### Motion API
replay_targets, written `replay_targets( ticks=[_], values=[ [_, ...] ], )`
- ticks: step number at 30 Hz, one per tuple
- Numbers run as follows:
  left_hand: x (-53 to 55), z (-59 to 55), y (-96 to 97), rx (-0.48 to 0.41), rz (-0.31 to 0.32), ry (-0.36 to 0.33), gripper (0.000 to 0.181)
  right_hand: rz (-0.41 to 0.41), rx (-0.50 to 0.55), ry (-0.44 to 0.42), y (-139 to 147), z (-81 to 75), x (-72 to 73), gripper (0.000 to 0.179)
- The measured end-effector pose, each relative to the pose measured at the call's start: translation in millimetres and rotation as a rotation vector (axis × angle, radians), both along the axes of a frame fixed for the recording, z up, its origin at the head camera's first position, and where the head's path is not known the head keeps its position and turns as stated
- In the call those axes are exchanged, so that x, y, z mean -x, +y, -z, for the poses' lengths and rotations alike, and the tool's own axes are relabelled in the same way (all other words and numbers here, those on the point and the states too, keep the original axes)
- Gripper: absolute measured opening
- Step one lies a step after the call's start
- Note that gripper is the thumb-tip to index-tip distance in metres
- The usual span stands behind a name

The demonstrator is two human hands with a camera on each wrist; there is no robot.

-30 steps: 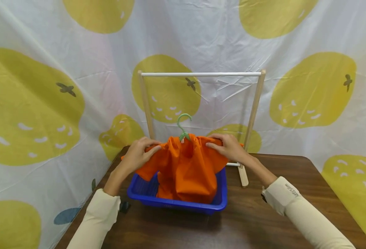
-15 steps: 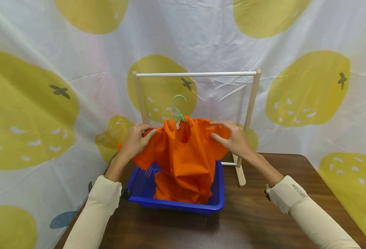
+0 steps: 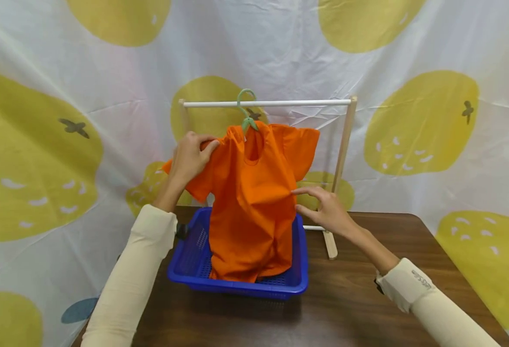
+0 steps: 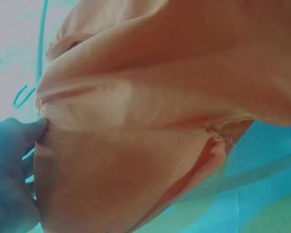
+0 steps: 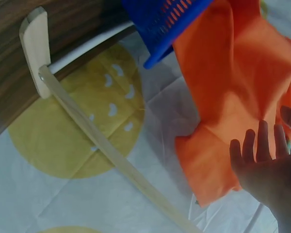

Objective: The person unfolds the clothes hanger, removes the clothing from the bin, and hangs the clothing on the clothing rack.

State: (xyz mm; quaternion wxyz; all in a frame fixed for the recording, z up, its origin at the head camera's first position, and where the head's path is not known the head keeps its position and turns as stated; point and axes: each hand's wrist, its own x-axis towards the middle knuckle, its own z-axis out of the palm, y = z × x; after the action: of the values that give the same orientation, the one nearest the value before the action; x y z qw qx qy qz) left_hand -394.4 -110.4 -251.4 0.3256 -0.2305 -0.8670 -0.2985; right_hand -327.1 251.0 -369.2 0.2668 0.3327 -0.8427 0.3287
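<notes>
An orange short-sleeved shirt (image 3: 258,193) hangs on a green hanger (image 3: 249,123), its lower part down in a blue basket (image 3: 241,287). My left hand (image 3: 191,156) pinches the shirt at the left shoulder between thumb and fingers; the left wrist view shows the thumb on the cloth (image 4: 111,160). The hanger's hook overlaps the white top bar (image 3: 297,102) of a rack; I cannot tell whether it sits on it. Beside the shirt's right side is my right hand (image 3: 325,212), fingers extended, gripping nothing. Whether its fingertips touch the cloth is unclear.
The rack's wooden right post (image 3: 344,144) and foot (image 3: 330,245) stand behind and right of the basket, on a dark wooden table (image 3: 367,289). A white curtain (image 3: 302,58) with yellow fruit prints hangs behind and at the left.
The shirt and hanger have risen out of the basket to the height of the bar, with my left hand rising too. My right hand has left the right shoulder and moved down.
</notes>
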Motion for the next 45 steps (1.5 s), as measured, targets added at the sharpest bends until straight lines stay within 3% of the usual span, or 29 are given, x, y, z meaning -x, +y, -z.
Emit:
replay_targets(
  ticks=[5,12,17,25,30,35,45],
  values=[
    [7.2,-9.6,7.2,0.045,-0.014,0.013,0.024,-0.031,-0.024,-0.001,-1,9.2,-1.7,0.036],
    [14.2,-6.4,17.3,0.103,0.005,0.003,0.021,-0.065,-0.043,-0.05,-3,20.4,-3.3,0.036],
    [13.9,-0.1,22.3,0.165,-0.039,-0.011,0.022,-0.096,-0.046,-0.071,-5,26.8,-2.4,0.036],
    [7.1,2.1,18.2,0.229,-0.061,0.046,0.031,-0.111,-0.079,-0.084,-11,32.0,-2.6,0.033],
    [-3.9,3.7,4.6,0.212,-0.065,0.045,0.043,-0.129,-0.098,-0.082,-14,35.1,-2.9,0.032],
    [-14.9,11.9,-19.8,0.146,-0.057,0.059,0.05,-0.206,-0.1,-0.127,-18,38.5,-0.9,0.028],
    [-35.3,52.3,-71.7,0.129,-0.122,0.065,0.058,-0.406,-0.314,-0.386,-31,51.2,-1.2,0.027]
  ],
)
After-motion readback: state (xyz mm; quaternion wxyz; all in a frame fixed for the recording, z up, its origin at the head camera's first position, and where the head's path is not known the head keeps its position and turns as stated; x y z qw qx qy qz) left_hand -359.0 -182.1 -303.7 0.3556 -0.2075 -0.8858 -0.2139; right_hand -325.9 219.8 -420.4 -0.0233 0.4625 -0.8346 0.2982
